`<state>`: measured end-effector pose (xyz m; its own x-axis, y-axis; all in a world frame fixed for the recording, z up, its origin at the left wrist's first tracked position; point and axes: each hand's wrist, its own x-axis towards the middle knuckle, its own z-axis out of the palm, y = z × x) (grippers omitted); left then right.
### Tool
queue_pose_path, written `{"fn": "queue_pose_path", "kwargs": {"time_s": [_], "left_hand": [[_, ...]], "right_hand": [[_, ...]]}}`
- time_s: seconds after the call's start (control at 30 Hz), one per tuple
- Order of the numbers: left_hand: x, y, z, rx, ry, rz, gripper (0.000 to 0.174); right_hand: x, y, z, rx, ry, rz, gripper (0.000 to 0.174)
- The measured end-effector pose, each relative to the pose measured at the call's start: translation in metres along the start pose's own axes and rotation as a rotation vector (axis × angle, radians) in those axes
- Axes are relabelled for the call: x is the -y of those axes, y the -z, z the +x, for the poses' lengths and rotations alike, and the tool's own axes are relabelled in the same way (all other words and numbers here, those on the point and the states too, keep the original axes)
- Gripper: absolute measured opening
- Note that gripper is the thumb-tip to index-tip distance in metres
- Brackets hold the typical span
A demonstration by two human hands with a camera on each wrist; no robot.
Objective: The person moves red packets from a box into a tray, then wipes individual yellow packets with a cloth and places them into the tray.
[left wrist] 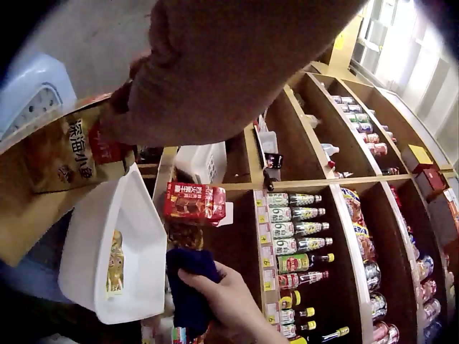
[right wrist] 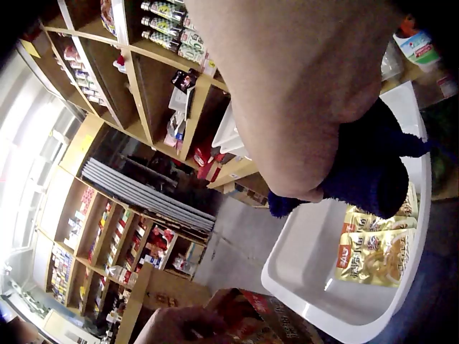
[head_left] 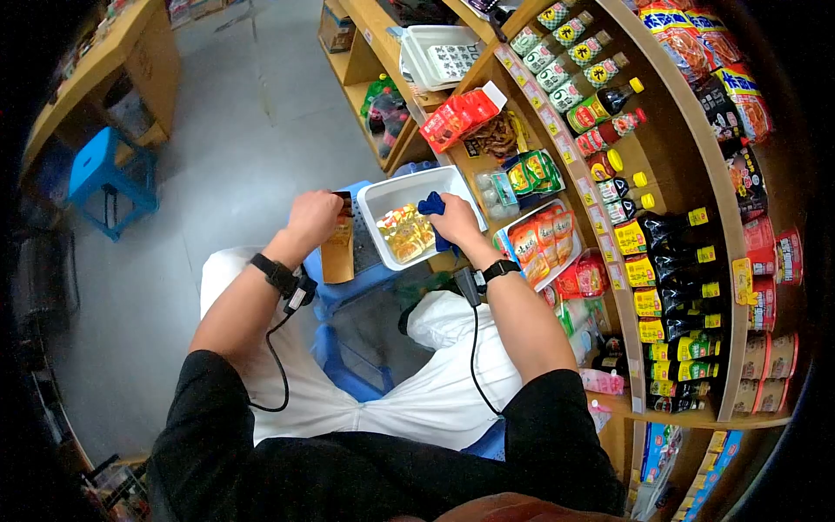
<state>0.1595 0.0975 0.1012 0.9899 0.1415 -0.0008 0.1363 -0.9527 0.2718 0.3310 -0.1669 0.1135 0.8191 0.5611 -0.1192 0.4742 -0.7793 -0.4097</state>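
My left hand (head_left: 315,217) grips the upper edge of a cardboard snack box (head_left: 337,264), which stands on a blue stool left of a white plastic tub (head_left: 447,177). Gold and brown printing with Chinese characters covers the box's side in the left wrist view. Bunched dark blue cloth (head_left: 430,204) is held in my right hand (head_left: 456,221) at the tub's right side. Inside the tub lie several shiny gold snack packets (right wrist: 376,254), gathered at one end. Part of the cloth hides the tub's rim in the right wrist view.
Right of the tub, a shelf holds a red box (head_left: 461,117), green packets (head_left: 533,172) and a tray of orange-red packs (head_left: 550,239). Beyond stand rows of sauce bottles (head_left: 652,261). Another blue stool (head_left: 109,178) stands at left by a wooden counter (head_left: 143,78).
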Motion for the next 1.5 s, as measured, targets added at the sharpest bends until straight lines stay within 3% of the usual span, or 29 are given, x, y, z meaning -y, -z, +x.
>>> {"fn": "queue_pose_path", "kwargs": {"time_s": [0.17, 0.37, 0.47, 0.57, 0.63, 0.67, 0.73, 0.97, 1.13, 1.23, 1.33, 1.4, 1.5], "left_hand": [[-0.002, -0.002, -0.001, -0.035, -0.021, -0.024, 0.005], [0.0, -0.002, 0.001, 0.097, -0.02, -0.003, 0.008], [0.0, 0.012, -0.001, 0.073, -0.107, -0.137, 0.008], [-0.003, 0.031, 0.002, -0.035, -0.142, -0.343, 0.008], [0.0, 0.027, 0.013, -0.159, -0.067, -0.751, 0.015], [0.0, 0.025, 0.017, -0.158, -0.069, -0.75, 0.015], [-0.01, 0.028, 0.023, -0.156, 0.015, -1.185, 0.011], [-0.06, 0.038, 0.03, -0.099, 0.197, -1.551, 0.015], [-0.07, 0.029, 0.039, -0.095, 0.29, -1.634, 0.018], [-0.078, 0.024, 0.042, -0.002, 0.362, -1.897, 0.022], [-0.092, 0.017, 0.044, 0.025, 0.314, -2.055, 0.024], [-0.099, 0.02, 0.04, 0.073, 0.225, -2.035, 0.024], [-0.098, 0.018, 0.042, 0.067, 0.205, -1.987, 0.026]], "right_hand": [[-0.005, -0.002, 0.0, -0.04, 0.021, 0.021, 0.03], [0.005, 0.008, -0.004, -0.013, 0.01, 0.025, 0.027], [0.008, 0.012, -0.006, -0.016, 0.025, 0.132, 0.03], [-0.001, 0.004, 0.001, -0.031, 0.048, 0.296, 0.032], [0.002, 0.006, 0.0, 0.001, 0.029, 0.426, 0.031], [0.004, 0.007, 0.0, 0.039, 0.013, 0.552, 0.03], [0.017, 0.017, -0.007, 0.074, -0.037, 0.698, 0.03], [0.053, 0.048, -0.029, 0.169, -0.066, 1.202, 0.029], [0.054, 0.054, -0.037, 0.163, 0.009, 1.149, 0.029], [0.051, 0.056, -0.038, 0.202, -0.001, 1.193, 0.036], [0.047, 0.052, -0.037, 0.109, -0.013, 1.145, 0.033], [0.043, 0.047, -0.034, -0.131, 0.094, 0.867, 0.028], [0.044, 0.061, -0.037, -0.213, 0.093, 0.69, 0.03]]}}
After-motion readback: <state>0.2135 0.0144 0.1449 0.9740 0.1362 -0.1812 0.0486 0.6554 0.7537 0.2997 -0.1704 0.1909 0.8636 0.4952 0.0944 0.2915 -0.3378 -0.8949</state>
